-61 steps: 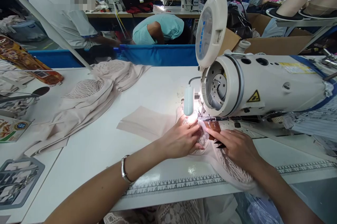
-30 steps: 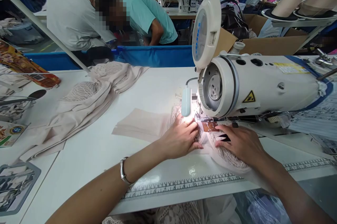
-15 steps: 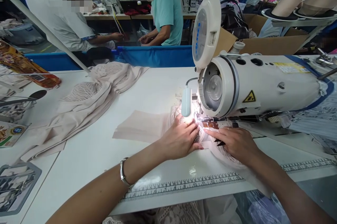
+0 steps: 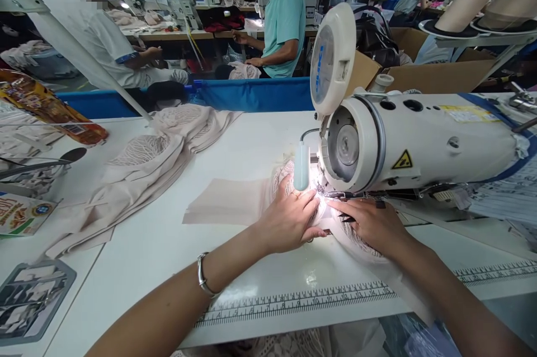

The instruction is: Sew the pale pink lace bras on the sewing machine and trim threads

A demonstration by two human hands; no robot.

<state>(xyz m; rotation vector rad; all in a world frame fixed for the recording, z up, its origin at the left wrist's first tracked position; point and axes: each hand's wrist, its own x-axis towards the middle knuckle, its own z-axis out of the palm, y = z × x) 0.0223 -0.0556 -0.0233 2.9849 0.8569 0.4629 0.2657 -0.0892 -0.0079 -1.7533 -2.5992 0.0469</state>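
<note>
A pale pink garment piece with lace (image 4: 226, 201) lies under the needle area of a white sewing machine (image 4: 440, 139), lit by a small lamp (image 4: 301, 168). My left hand (image 4: 287, 217) rests flat on the cloth just left of the needle, fingers spread. On the right side of the needle, my right hand (image 4: 377, 228) presses the cloth with its index finger stretched forward. Black pointed tips of what look like thread snips (image 4: 346, 217) stick out from under its curled fingers. The needle itself and the snips' handles are hidden.
A heap of pale garments (image 4: 145, 169) lies at the left, near a bottle-shaped amber package (image 4: 50, 108) and a grey tray (image 4: 36, 301). A printed ruler (image 4: 302, 302) runs along the front edge. Two people sit beyond a blue cloth barrier (image 4: 260, 95).
The view has shifted slightly, moving the scene a little right and down. Both hands stay at the needle with little change. The person in green across has raised a hand.
</note>
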